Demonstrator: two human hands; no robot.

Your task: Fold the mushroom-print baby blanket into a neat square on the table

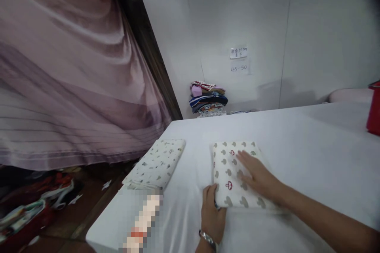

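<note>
A folded white cloth (221, 172) printed with grey mushrooms and a few red ones lies flat on the white-covered bed (190, 221). At its near left corner, my left hand (213, 207) curls its fingers around the edge; a silver bracelet is on that wrist. My right hand (257, 174) rests over the cloth's right part, palm down with fingers stretched out and slightly blurred by motion. A second folded cloth (157, 164), white with small dark and green prints, lies to the left along the bed's edge.
A stack of folded fabrics (208, 97) stands against the white wall at the back, below paper labels (239, 60). A pink curtain (97, 75) hangs at left above cluttered floor items (26, 213). Something red (374, 110) sits at far right. A pixelated patch covers the lower left.
</note>
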